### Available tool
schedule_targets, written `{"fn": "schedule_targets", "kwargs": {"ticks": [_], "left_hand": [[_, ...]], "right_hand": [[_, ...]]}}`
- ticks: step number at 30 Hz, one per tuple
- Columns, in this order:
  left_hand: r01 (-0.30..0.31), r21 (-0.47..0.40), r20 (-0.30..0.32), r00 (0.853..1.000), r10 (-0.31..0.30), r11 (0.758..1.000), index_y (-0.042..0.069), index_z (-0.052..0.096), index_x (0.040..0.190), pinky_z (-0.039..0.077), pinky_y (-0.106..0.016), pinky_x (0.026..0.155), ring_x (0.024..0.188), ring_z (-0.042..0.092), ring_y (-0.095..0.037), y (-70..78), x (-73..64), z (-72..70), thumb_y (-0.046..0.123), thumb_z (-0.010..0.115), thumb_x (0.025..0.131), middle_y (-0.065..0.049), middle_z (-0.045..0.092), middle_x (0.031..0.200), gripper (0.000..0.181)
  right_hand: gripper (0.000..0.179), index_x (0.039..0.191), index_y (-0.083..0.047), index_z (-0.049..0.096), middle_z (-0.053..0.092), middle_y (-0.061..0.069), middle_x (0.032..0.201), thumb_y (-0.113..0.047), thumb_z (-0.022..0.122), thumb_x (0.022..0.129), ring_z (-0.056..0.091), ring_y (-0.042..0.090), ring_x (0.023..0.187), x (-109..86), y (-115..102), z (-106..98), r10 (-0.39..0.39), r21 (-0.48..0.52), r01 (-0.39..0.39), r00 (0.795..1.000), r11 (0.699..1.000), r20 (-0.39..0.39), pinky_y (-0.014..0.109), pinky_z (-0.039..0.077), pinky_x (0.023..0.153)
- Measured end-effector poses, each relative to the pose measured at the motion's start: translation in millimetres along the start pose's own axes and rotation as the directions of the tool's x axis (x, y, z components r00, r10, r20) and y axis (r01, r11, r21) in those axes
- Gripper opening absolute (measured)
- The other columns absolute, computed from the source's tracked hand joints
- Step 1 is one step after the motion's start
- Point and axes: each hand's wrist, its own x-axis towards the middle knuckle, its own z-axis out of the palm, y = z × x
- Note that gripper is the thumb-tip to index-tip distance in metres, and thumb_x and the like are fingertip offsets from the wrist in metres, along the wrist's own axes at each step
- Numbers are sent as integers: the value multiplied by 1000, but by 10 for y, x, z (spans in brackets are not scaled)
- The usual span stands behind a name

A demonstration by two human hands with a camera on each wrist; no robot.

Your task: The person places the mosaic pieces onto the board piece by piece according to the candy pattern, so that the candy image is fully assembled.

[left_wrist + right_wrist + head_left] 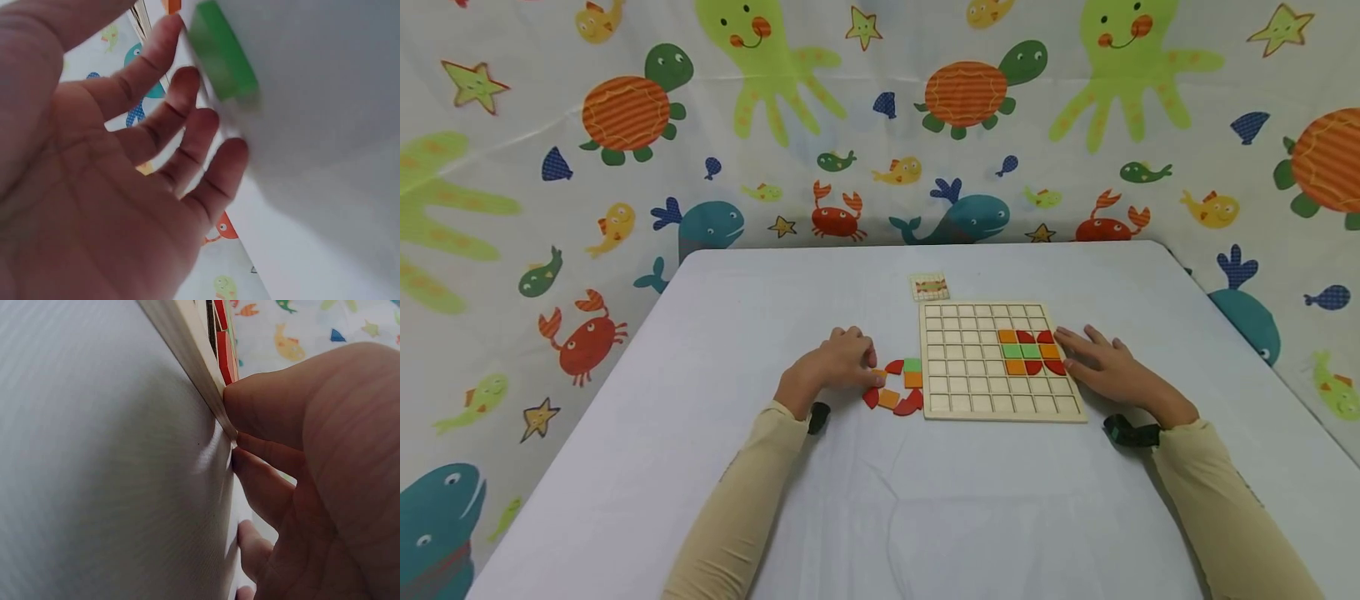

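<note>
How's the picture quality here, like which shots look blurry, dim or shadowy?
Head view: fairly even light, grid board clear, but the pattern card is too small to make out finely; left wrist view: green block looks soft, with a broad shadow on the white tablecloth; right wrist view: dimmer, with a diffuse shadow beside the grid board's edge.

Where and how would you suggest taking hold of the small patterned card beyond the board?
I'd pinch the patterned card by its left edge, coming from the left: it lies flat, the board crowds its near edge, and its left side looks unobstructed.
</note>
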Motion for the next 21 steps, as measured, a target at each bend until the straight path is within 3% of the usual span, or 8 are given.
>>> {"fn": "schedule_targets", "kwargs": {"ticks": [7,13,21], "left_hand": [[-56,-39,-18,998,55,998,9,67,104,48,-43,92,113,44,-30,-77,-4,-1,24,80,99,-9,55,115,20],[-53,-98,-37,998,50,994,4,65,110,48,-41,93,111,46,-28,-101,32,5,21,79,100,-8,56,109,24],[-84,-274,-151,988,43,958,7,61,109,49,-35,82,95,57,-25,-194,60,18,12,73,103,-8,63,100,15]], "right_hand": [[66,163,2,35,25,32,168,-32,58,110,1,61,155,6,5,11,-5,-3,5,1000,1000,0,79,-3,118],[65,163,2,36,25,32,168,-31,57,110,2,61,155,-1,8,16,-8,-1,8,1000,1000,-3,79,-2,118],[66,163,2,35,25,32,168,-31,58,111,1,61,155,-7,-3,-10,-9,-6,9,1000,1000,3,79,-2,117]]}}
